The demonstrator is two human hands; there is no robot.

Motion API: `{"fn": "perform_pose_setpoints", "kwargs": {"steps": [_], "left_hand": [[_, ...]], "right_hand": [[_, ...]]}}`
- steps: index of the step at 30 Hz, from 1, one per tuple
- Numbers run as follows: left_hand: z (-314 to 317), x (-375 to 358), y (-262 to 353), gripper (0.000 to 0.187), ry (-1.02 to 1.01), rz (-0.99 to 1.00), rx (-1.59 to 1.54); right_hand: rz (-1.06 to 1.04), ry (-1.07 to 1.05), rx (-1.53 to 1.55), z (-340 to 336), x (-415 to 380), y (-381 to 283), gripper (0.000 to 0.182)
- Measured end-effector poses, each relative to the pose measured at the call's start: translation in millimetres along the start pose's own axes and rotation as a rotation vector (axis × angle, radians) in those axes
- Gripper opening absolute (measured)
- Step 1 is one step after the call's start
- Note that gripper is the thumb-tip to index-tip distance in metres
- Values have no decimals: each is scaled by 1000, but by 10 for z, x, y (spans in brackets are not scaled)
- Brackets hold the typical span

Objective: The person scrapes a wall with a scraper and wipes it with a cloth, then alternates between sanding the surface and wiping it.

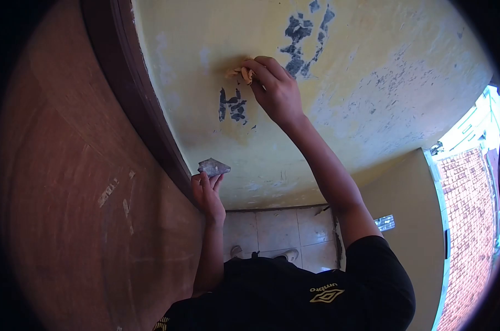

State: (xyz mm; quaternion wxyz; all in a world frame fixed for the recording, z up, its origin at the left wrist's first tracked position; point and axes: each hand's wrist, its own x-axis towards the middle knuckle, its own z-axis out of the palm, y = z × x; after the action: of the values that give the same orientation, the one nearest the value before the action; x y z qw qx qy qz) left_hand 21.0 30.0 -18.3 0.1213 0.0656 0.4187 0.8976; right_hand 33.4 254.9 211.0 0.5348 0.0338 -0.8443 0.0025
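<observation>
My right hand point(278, 94) is raised against the yellowish wall point(189, 66), its fingers pinched on a crumpled orange-tan sheet point(246, 73) that looks like paper. Just below it, dark grey patches point(234, 106) show where the paint has come off. A larger bare patch point(298, 33) lies above and to the right of that hand. Lower down, near the dark door frame, my left hand point(209, 197) grips a flat, grey, roughly triangular piece point(213, 167) from beneath, pointed end to the right. Its exact kind cannot be made out.
On the left, a brown door panel point(95, 182) with pale scuffs stands beside the dark frame point(134, 94). Tiled floor point(277, 229) shows below, with my shoes on it. To the right are scuffed wall, an opening, and a brick surface point(470, 204) outside.
</observation>
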Motion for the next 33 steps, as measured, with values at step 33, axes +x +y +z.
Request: {"fn": "perform_pose_setpoints", "kwargs": {"steps": [33], "left_hand": [[-194, -458, -452, 18, -134, -278, 215]], "right_hand": [[1134, -210, 183, -230, -4853, -364, 36]]}}
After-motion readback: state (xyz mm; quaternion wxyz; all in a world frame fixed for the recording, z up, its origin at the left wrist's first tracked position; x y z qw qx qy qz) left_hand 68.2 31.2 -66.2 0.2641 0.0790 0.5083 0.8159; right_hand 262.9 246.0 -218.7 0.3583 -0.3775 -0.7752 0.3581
